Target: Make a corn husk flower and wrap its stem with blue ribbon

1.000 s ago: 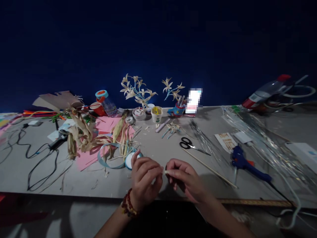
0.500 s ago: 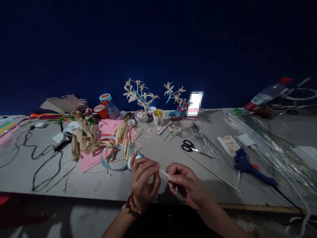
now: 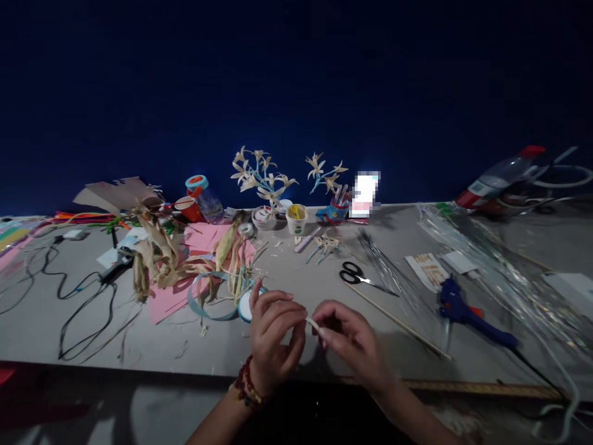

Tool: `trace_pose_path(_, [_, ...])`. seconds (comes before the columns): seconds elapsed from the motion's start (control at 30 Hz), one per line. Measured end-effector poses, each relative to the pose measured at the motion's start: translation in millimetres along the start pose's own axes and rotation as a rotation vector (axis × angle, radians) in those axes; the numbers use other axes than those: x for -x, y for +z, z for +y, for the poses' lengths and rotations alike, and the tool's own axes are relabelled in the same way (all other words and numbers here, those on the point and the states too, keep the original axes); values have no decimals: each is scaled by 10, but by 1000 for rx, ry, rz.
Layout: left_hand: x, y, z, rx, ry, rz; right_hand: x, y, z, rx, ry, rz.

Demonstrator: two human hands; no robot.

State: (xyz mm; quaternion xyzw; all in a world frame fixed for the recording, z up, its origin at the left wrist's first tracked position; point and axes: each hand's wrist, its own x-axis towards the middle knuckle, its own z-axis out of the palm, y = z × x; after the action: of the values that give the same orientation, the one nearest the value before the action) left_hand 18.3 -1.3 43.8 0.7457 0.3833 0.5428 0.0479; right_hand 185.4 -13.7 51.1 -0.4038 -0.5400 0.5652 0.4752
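Observation:
Between my two hands, above the table's front edge, is a narrow, pale corn husk strip (image 3: 314,324). My left hand (image 3: 277,340), with a beaded bracelet at the wrist, pinches one end between thumb and fingertips. The strip's other end is in the closed thumb and fingers of my right hand (image 3: 351,341). Behind my left hand lies a roll of light blue ribbon (image 3: 244,305), partly hidden, with a loose loop to its left. Black-handled scissors (image 3: 353,274) lie beyond my right hand, near a thin wooden stick (image 3: 401,321).
Dried corn husks (image 3: 160,253) and pink paper (image 3: 167,303) cover the left-middle. Husk flowers (image 3: 259,176) stand at the back by a white tub (image 3: 296,219) and a lit phone (image 3: 364,194). Rightward are a blue glue gun (image 3: 477,321), wires (image 3: 384,266) and a tilted bottle (image 3: 495,179).
Both hands have shifted slightly, the left one a little to the right. The strip between them now looks more bent. Things on the table have stayed put.

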Motion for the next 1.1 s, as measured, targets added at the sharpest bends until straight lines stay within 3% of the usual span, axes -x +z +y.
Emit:
trace_pose_path(0.13, [-2, 1, 34, -4, -30, -30, -14, -30, -28, 477, -385, 68])
trace_pose_path(0.3, [-58, -13, 84, -36, -57, -58, -61, -44, -46, 761, -567, 89])
trace_pose_path(0.57, [-67, -29, 95, -39, -75, -114, -105, -68, -86, 899, -673, 36])
trace_pose_path(0.77, [-71, -27, 117, -15, -99, -106, -114, -95, 31, 916, -684, 54])
trace_pose_path(0.97, [-33, -30, 94, -14, -157, -136, -100, -242, -9, 926, -677, 320])
trace_pose_path(1.1, [-16, -18, 71, -16, -173, -144, -102, -200, -81, 915, -642, 174])
